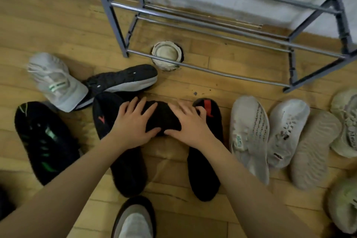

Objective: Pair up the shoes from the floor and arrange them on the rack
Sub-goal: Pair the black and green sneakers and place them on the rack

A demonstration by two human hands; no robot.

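Black slip-on shoes with red marks (123, 160) lie side by side on the wooden floor (193, 189), flanking a dark bundle (162, 118). The left hand (133, 125) and right hand (188, 122) grip that bundle from 9 and 3 o'clock. The grey metal rack (212, 31) stands at 12 o'clock.

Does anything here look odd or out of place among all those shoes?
Yes. A black sneaker lies tipped on its side behind the hands, sole showing, partly under a grey sneaker. A pale shoe at right lies sole-up. The rack holds no shoes.
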